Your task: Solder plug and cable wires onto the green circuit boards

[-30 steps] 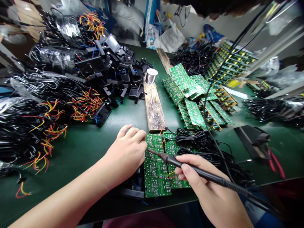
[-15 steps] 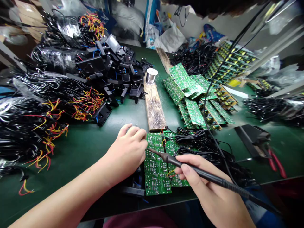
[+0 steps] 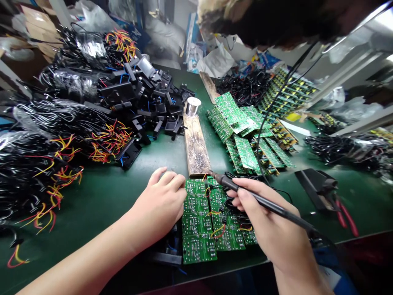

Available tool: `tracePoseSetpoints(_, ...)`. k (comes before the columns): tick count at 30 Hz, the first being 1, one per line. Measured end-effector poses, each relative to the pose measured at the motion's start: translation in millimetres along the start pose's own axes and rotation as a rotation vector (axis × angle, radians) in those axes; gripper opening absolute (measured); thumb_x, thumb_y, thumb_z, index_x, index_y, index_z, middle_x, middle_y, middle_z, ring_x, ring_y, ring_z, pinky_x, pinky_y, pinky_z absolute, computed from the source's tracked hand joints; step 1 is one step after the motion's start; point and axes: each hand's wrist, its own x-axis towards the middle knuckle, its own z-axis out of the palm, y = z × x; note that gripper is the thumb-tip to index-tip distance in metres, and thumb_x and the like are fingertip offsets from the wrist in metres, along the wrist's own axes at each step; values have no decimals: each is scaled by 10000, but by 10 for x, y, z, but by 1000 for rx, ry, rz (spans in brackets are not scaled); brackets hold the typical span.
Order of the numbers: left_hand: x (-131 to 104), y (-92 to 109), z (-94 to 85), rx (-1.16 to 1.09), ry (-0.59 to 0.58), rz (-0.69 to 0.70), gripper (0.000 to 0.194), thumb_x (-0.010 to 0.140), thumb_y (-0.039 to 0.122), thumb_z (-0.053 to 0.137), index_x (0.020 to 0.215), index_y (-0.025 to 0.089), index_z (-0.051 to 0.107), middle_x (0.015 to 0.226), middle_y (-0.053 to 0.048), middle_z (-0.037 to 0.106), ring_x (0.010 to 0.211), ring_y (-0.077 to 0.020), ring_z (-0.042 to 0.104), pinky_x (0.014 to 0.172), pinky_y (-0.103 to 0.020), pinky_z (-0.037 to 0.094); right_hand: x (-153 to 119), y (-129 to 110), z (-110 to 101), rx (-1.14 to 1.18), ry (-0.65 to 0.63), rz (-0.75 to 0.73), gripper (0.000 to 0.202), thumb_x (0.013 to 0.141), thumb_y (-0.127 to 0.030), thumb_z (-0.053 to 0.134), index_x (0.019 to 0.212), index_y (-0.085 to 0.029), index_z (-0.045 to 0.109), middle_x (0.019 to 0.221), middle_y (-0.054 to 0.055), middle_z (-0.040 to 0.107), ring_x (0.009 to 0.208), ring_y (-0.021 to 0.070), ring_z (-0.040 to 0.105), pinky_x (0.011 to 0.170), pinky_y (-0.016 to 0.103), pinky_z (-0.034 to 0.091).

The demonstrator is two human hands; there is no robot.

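- Head cam: left hand (image 3: 166,200) is at the left edge of a green circuit board panel (image 3: 199,221), fingers curled in. Can't tell if they're pinching smth, the fingertips are hidden.
- right hand (image 3: 282,233) has a soldering iron (image 3: 225,182) gripped pen-style, thumb + fingers closed round the handle. Tip points up-left, right by the near end of the wooden strip (image 3: 196,143); can't tell if it's touching.
- That panel lies flat on the green table (image 3: 162,153), solder side up, btwn the two hands. 2nd panel (image 3: 229,237) is just beside it on the right, w/ red/yellow wire ends on it and black cable partly behind the right hand.
- Solder spool (image 3: 193,106) stands upright on the far end of the strip, w/ thin wire running down the wood.
- Black plastic case (image 3: 167,258) w/ blue wire sits near the left wrist, partly hidden.
- Far left: big heap of cable bundles (image 3: 55,110), red/yellow ends showing, plus a pile of black housings (image 3: 147,92) next to it.
- Right of the strip: messy board stack (image 3: 236,116). Red-handled pliers (image 3: 346,217) further right, nr table edge.
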Motion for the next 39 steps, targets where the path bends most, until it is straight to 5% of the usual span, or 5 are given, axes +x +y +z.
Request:
tracePoseSetpoints(5, 3, -6, 13, -8, 13, -1, 126, 980, 270, 657, 903, 216, 740, 1104, -60, 700, 1102, -284, 601, 1204, -587, 355, 208, -60, 210, -76, -56, -56, 230, 1063, -362, 650, 1202, -236, 783, 1057, 55, 820, 928, 221, 798, 976, 433, 661)
tracePoseSetpoints(20, -7, -4, 21, -30, 13, -8, 123, 977, 278, 671, 898, 210, 737, 1097, -40, 697, 1112, -268, 592, 1229, -566, 303, 213, -14, 240, -116, -31, -16, 193, 1056, -411, 667, 1201, -348, 779, 1048, -6, 824, 924, 222, 806, 928, 450, 661)
tracePoseSetpoints(33, 6, 2, 24, -23, 13, 2, 149, 997, 269, 633, 900, 209, 729, 1115, -55, 701, 1108, -274, 595, 1225, -589, 323, 184, 52, 234, -28, 5, -34, 230, 1069, -407, 666, 1258, -328, 770, 1075, 11, 809, 933, 206, 784, 945, 441, 667)
tracePoseSetpoints(39, -165, -48, -327, -134, -19, 40, 225, 1065, 270, 514, 1034, 221, 732, 1191, -67, 677, 1126, -276, 578, 1088, -538, 453, 38, -7, 125, -22, 38, -95, 222, 1078, -343, 663, 1277, -332, 761, 1080, -12, 802, 929, 153, 772, 877, 292, 669)
